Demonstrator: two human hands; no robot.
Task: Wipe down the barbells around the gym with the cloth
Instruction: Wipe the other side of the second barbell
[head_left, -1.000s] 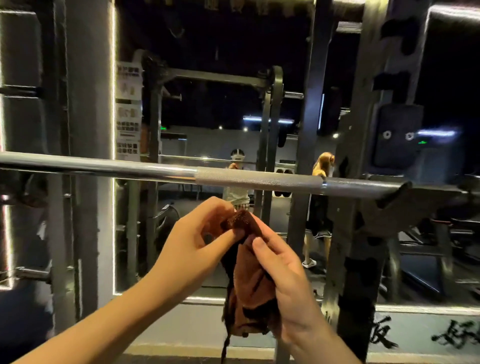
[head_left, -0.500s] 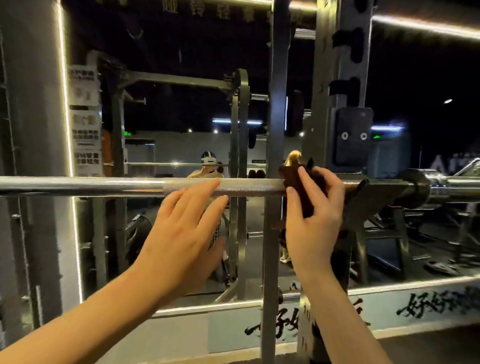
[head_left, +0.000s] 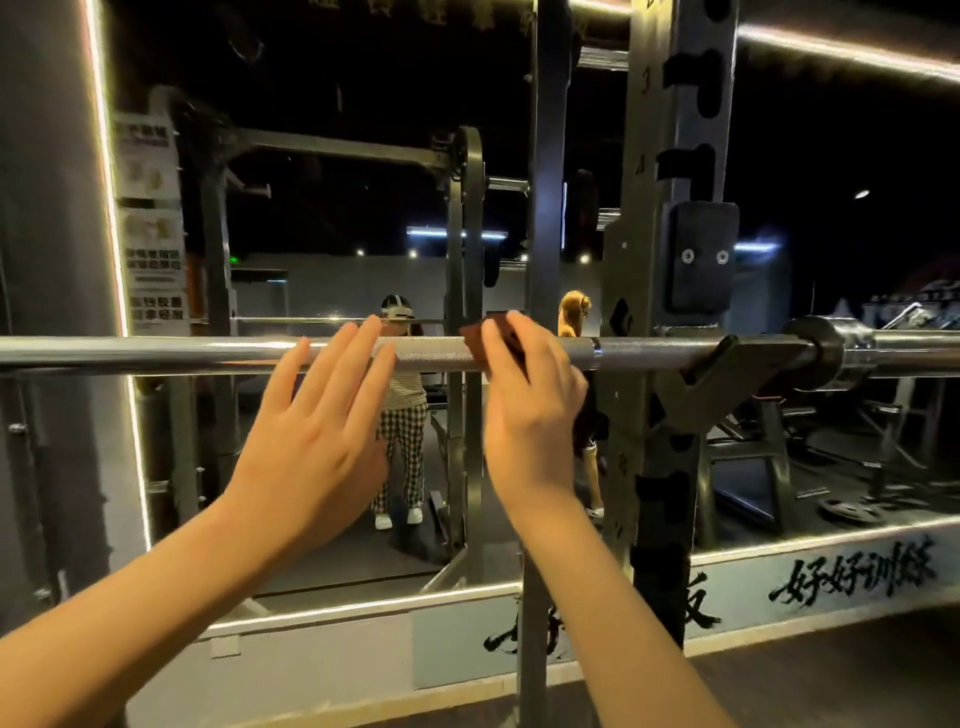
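barbell (head_left: 156, 353) under cloth (head_left: 474, 335) in grip of right hand (head_left: 530, 415); left hand (head_left: 317, 436) flat, fingers straight

The barbell (head_left: 208, 353) lies level, its right part resting in the hook (head_left: 727, 371) on the rack upright (head_left: 680, 130). The right hand (head_left: 530, 410) holds the cloth (head_left: 474, 339) on the bar left of the hook; the left hand (head_left: 317, 436) is further left, and a mirror (head_left: 337, 234) stands behind.

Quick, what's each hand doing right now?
Left hand: open, fingers straight, at the barbell.
Right hand: closed, holding the cloth on the barbell.
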